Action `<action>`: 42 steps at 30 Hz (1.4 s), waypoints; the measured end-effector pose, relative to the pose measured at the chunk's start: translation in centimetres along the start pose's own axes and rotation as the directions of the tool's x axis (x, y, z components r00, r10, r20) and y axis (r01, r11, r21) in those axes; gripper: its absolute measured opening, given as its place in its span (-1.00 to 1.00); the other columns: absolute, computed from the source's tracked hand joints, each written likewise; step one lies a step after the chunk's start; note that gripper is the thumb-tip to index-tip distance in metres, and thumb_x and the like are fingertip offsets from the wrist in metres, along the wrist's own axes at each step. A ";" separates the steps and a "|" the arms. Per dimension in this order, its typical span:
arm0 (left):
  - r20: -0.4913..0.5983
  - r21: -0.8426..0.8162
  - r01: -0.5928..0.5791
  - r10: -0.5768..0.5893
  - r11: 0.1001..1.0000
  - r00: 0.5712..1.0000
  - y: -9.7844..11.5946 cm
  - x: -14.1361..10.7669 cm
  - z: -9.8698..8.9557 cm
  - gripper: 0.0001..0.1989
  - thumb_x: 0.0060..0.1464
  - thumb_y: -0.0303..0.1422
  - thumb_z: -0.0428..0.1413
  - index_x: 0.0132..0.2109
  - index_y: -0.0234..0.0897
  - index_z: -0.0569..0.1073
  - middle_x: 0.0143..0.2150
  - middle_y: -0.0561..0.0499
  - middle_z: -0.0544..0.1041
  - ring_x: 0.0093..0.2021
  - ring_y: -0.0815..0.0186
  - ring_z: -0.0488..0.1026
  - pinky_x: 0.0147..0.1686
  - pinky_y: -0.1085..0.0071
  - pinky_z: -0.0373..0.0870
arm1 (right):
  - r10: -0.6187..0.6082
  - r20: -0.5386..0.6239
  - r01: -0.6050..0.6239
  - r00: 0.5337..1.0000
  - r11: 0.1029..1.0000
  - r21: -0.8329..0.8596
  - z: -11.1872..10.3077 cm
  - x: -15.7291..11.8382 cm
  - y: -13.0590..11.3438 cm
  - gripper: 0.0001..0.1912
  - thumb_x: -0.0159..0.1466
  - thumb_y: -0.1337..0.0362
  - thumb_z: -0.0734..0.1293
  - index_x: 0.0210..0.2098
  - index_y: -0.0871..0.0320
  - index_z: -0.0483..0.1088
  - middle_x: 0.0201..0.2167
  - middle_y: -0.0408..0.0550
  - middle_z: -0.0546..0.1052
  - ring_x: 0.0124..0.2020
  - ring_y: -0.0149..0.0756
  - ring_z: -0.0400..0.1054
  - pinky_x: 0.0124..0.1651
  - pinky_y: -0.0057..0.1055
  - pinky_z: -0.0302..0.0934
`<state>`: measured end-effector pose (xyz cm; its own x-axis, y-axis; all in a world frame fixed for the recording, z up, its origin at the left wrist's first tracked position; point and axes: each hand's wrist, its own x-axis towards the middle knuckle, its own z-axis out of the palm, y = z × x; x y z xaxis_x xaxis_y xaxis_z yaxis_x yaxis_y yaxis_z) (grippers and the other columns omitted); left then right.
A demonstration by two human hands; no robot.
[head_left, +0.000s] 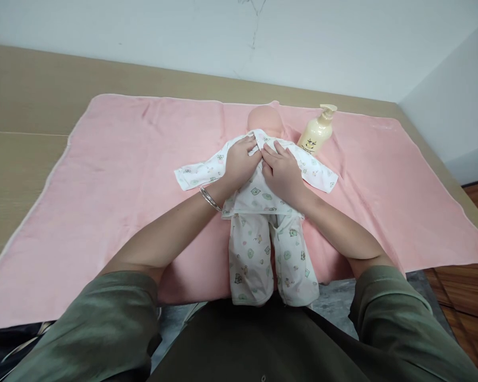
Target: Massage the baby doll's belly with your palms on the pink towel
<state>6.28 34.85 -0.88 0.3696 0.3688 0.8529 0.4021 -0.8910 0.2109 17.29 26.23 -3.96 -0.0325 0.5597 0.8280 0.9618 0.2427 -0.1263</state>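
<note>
A baby doll lies on its back in a white long-sleeved shirt (258,193) printed with small green animal figures. Its bald head (265,119) shows above the collar, and the shirt's sleeves stretch out to both sides. My left hand (241,162) rests on the chest near the collar, fingers laid out on the cloth. Beside it, my right hand (283,172) lies on the other side of the chest with its fingers spread. The fingertips of both hands almost meet at the middle. Matching pants (250,260) extend toward me below the shirt hem.
A pink blanket (143,175) covers most of the wooden table (24,154). A cream pump bottle (316,132) stands right of the doll's head, close to a sleeve. A white wall (183,37) rises behind, and brown wood panels (472,297) are at right.
</note>
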 end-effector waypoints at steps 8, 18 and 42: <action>-0.022 0.055 -0.011 0.012 0.998 1.000 0.3 -0.3 -0.1 -0.61 0.11 -0.34 0.02 0.07 -0.16 0.53 0.20 0.04 0.49 0.26 0.15 0.37 0.33 0.12 0.23 | 0.017 0.042 -0.019 0.999 0.999 0.028 -0.2 0.6 0.2 -0.48 0.34 0.38 0.05 0.23 0.17 0.31 0.32 -0.04 0.27 0.41 -0.04 -0.02 0.41 0.10 -0.12; -0.005 0.183 -0.062 0.064 0.981 0.998 1.1 -1.8 0.1 -0.52 0.12 -0.34 0.01 0.19 -0.24 0.42 0.27 -0.08 0.42 0.32 0.05 0.28 0.35 0.00 0.13 | 0.075 0.082 -0.080 0.994 0.995 0.059 -0.5 1.9 1.3 -0.45 0.37 0.35 0.01 0.31 0.17 0.20 0.37 -0.02 0.18 0.43 -0.05 -0.07 0.41 0.13 -0.11; -0.030 0.181 -0.025 0.031 0.983 0.999 1.2 -2.9 1.1 -0.52 0.28 -0.18 -0.11 0.25 -0.27 0.31 0.34 -0.18 0.30 0.39 0.01 0.14 0.40 -0.02 -0.01 | 0.102 0.036 -0.103 0.994 0.993 0.051 -0.4 2.4 2.0 -0.53 0.44 0.22 0.00 0.24 0.14 0.26 0.33 0.01 0.25 0.38 -0.01 0.05 0.38 0.13 -0.05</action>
<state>6.62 32.98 -3.56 0.3563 0.3333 0.8729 0.5378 -0.8371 0.1001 19.25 27.69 -2.02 0.0557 0.6095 0.7908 0.9448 0.2240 -0.2392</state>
